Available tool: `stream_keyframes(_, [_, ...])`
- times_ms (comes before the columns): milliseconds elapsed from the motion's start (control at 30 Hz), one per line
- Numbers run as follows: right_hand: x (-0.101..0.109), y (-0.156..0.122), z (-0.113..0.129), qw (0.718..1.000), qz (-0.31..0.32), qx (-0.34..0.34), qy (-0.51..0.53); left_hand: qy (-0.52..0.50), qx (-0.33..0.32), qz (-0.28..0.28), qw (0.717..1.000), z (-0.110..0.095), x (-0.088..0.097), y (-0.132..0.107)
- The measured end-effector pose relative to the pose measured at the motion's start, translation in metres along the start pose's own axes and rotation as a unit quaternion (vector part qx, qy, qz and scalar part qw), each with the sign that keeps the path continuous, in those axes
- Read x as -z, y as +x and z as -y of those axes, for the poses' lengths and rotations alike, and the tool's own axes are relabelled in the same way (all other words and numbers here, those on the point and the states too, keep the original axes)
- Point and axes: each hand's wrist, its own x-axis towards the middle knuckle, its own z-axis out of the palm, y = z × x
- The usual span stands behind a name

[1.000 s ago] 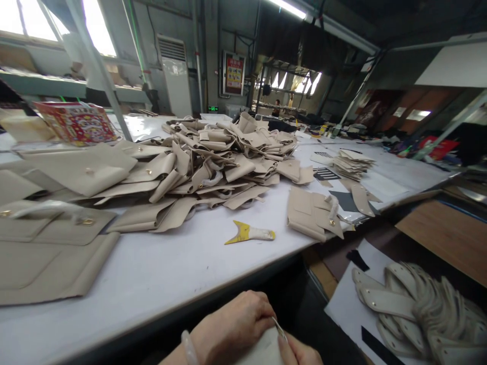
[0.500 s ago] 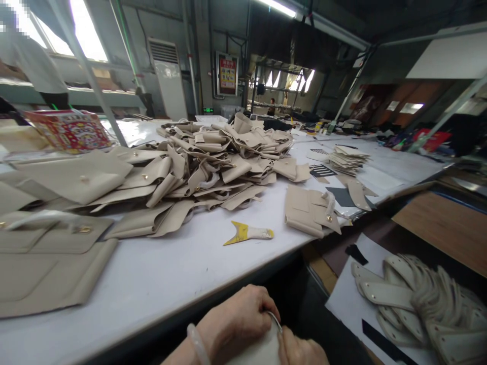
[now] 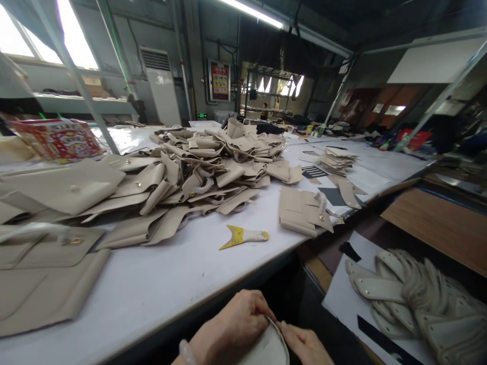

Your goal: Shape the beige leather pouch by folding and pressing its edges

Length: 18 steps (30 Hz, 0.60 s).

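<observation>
Below the table's front edge, at the bottom of the view, my left hand pinches the edge of a pale rounded leather piece. My right hand presses its thumb and fingers on the same edge, just to the right. The piece's lower part runs out of the frame. On the table above my hands lies a yellow and white forked tool. A folded beige bag piece with a wrapped handle rests near the edge, to the right of the tool.
A large heap of beige leather bag pieces covers the white table. At lower right is a pile of pale straps with small holes or rivets. A patterned red box and a slanted metal pole stand at left.
The view has shifted a little, moving the table's things left. More of the pale piece shows between my hands, and my right thumb has moved up along its edge.
</observation>
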Motion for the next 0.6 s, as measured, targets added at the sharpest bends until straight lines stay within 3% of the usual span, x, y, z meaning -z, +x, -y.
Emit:
stream_keyframes(167, [-0.011, 0.004, 0.013, 0.997, 0.061, 0.026, 0.043, 0.027, -0.005, -0.007, 1.000, 0.002, 0.000, 0.000])
stream_keyframes(333, [-0.016, 0.007, 0.017, 0.995, 0.080, -0.013, 0.062, 0.050, -0.031, -0.008, 0.998, 0.003, 0.007, -0.011])
stream_keyframes(467, [-0.011, 0.012, 0.022, 0.994, 0.110, -0.013, 0.013, 0.064, 0.000, -0.013, 0.998, -0.005, 0.027, -0.044])
stream_keyframes(600, [-0.003, 0.017, 0.031, 0.984, 0.132, -0.074, -0.095, 0.069, 0.085, -0.059, 0.992, 0.004, 0.045, -0.102])
